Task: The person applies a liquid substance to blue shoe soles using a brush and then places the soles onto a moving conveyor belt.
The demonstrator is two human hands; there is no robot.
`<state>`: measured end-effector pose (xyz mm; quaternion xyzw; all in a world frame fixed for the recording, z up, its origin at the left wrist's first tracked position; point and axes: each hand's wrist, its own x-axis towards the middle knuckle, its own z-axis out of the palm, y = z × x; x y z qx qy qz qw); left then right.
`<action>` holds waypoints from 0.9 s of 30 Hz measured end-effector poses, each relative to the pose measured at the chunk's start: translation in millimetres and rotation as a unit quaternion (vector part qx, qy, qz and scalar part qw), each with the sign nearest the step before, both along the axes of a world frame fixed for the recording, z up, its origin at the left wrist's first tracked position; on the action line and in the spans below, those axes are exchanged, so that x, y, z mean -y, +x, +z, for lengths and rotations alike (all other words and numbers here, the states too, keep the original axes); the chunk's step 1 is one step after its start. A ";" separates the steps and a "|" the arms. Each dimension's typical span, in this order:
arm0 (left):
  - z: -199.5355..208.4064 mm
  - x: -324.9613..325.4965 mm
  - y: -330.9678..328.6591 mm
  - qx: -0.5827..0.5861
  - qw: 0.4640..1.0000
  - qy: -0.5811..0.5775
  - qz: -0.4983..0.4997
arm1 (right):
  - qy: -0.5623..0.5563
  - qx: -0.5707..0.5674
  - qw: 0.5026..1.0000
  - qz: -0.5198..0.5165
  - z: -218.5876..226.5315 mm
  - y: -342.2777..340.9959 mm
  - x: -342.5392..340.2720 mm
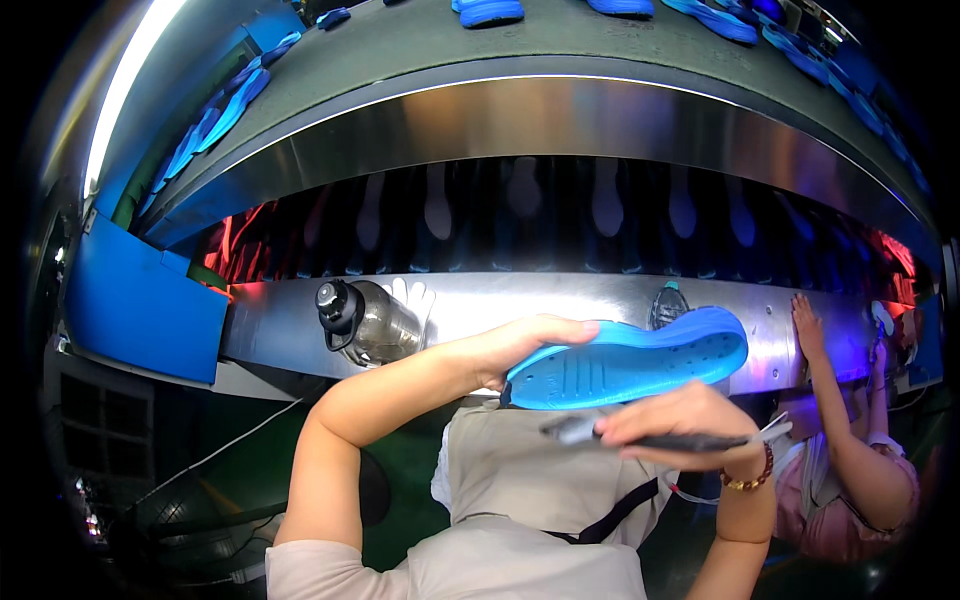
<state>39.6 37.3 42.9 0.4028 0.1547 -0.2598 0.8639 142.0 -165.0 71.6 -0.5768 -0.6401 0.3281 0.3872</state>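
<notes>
A bright blue shoe sole (630, 372) is held up in front of my body, its hollow inner face with ridges and small holes toward me. My left hand (535, 342) grips it at its left end, thumb along the upper rim. Just below the sole, my right hand (690, 425) is closed around a slim black-handled tool (665, 442) with a grey head and a pale tube or cord at its rear. The head, blurred, points left under the sole's lower edge. Whether it touches the sole I cannot tell.
On the metal ledge (480, 300) stand a dark, clear bottle (375, 322), with a white glove (413, 297) beside it, and a small bottle (668, 303) behind the sole. Blue soles (488, 12) lie on the green conveyor belt (560, 45). At right a co-worker's hand (808, 325) rests on the ledge.
</notes>
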 end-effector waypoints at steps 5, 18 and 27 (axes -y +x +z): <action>-6.2 7.7 1.1 -0.009 0.992 0.103 -0.076 | -0.078 0.124 0.987 0.072 -9.8 5.2 3.4; -16.2 -5.2 -7.2 -0.061 0.996 0.059 -0.019 | -0.028 -0.006 0.998 -0.051 -19.0 43.0 19.2; -44.2 -5.4 -15.6 -0.049 0.997 -0.002 0.051 | -0.067 -0.175 0.974 -0.128 -24.4 17.0 17.5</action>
